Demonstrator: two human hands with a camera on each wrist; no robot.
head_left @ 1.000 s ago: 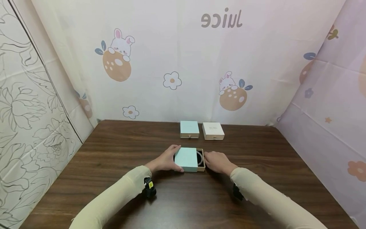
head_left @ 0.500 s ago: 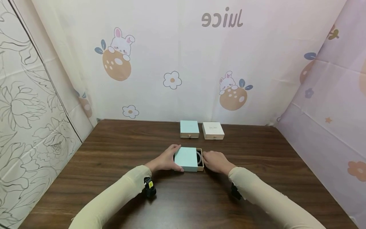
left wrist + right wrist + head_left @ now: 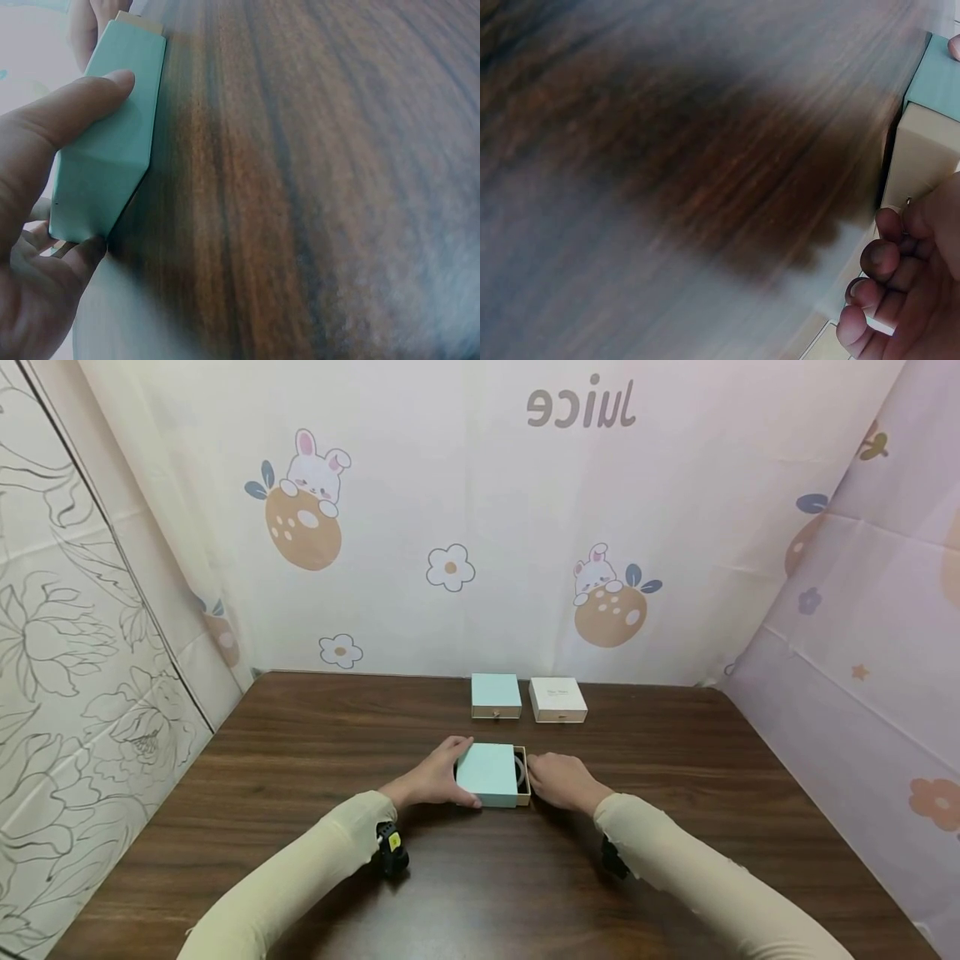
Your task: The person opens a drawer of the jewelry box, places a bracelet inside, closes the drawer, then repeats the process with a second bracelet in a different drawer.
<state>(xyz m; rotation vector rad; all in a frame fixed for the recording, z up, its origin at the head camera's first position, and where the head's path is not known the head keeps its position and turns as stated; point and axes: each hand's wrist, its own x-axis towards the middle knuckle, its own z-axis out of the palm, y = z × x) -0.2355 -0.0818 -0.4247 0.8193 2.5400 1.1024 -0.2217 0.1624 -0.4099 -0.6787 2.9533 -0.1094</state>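
Note:
A light mint-green drawer box [image 3: 486,772] lies flat on the table. Its tan inner drawer [image 3: 523,797] sticks out a little at the right end. Part of a pale grey ring [image 3: 520,770], like a bangle, shows on the dark inside. My left hand [image 3: 437,774] grips the sleeve's left end, thumb on the near side; in the left wrist view the thumb [image 3: 111,88] presses the green side. At the drawer's right end is my right hand [image 3: 562,781], fingers curled. A small metal knob [image 3: 908,200] shows at its fingertips, partly hidden by them.
Behind, near the table's back edge, a second mint-green drawer box [image 3: 496,692] and a white drawer box [image 3: 558,695] stand side by side. The dark wooden table [image 3: 315,727] ends at a printed curtain [image 3: 465,485].
The drawer has slid left into the green sleeve, so less of it and of the ring shows. My right hand has moved left with it; the left hand keeps its grip.

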